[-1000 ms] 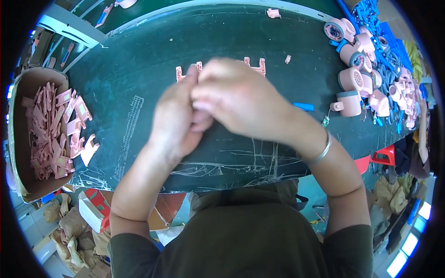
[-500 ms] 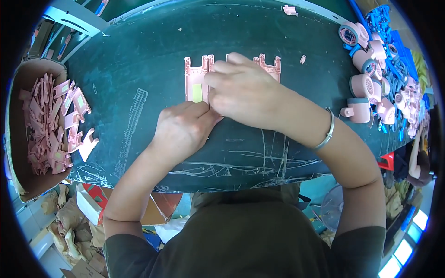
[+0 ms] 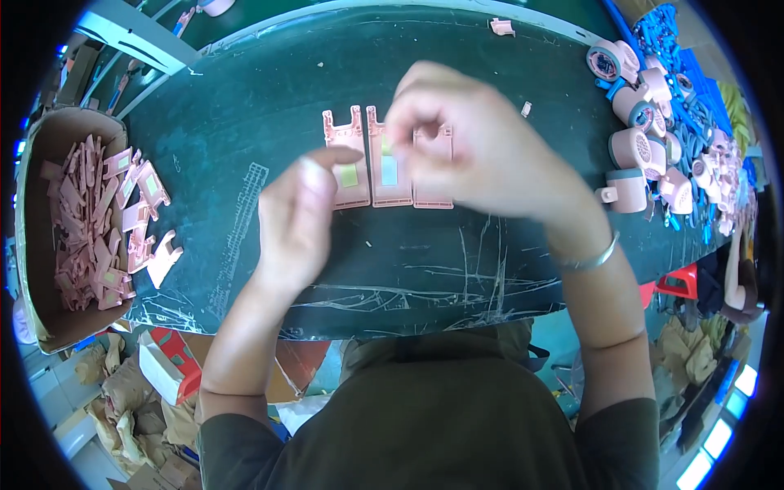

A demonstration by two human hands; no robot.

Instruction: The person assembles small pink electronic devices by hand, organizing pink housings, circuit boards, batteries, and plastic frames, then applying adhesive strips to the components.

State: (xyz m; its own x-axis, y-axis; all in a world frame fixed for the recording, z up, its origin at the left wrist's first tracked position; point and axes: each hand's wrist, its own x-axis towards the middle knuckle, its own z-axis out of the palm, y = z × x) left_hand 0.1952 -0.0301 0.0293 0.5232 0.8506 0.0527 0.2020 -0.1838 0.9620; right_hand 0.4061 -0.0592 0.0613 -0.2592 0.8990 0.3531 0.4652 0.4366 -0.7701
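Three flat pink plastic panels with notched, pronged far ends lie side by side on the dark green table. The left panel (image 3: 352, 194) carries a yellow-green patch; the middle panel (image 3: 392, 196) has a pale blue patch with a bit of green above it. My right hand (image 3: 465, 143) is raised over the right panel (image 3: 433, 192) and partly covers it. Its fingers are curled and smeared by motion, so I cannot tell whether they hold anything. Beside the left panel, my left hand (image 3: 296, 214) has its index finger stretched over the panel, thumb apart, and nothing shows in it.
A cardboard box (image 3: 39, 269) of similar pink parts stands at the left, several spilling over its edge. Pink round-headed housings (image 3: 629, 192) and blue parts (image 3: 661, 37) are heaped at the right. Small pink pieces (image 3: 502, 28) lie near the far edge.
My hands were together over the panels and have separated: the right lifted and shifted right, the left drew back left. The middle panel and its blue patch have come into view.
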